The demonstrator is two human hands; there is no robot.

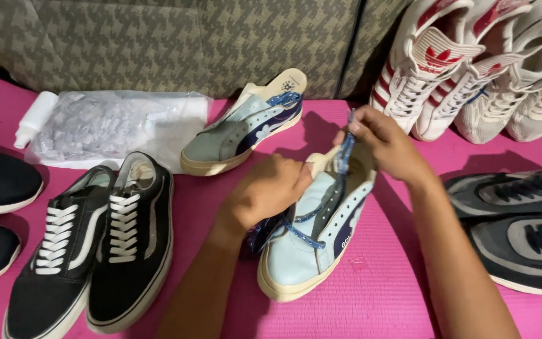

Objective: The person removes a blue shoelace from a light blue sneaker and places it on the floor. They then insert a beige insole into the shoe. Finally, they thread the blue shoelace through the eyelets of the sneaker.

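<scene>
Right grip (377, 135) pinches the blue lace (345, 157), drawn up above the tongue. Left grip (268, 191) clasps the pale blue shoe (302, 257) at its side. The shoe lies on the pink mat (384, 289), toe toward the person, lace running up from the eyelets; the right grip is nearer its free end.

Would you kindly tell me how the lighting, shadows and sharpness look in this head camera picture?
Head view: light is even and fairly bright; soft shadows fall on the pink mat beside the light blue shoe and under both arms. The left hand and right hand on the blue lace look slightly soft, the black sneakers sharper. The plastic bag shows mild glare.
</scene>
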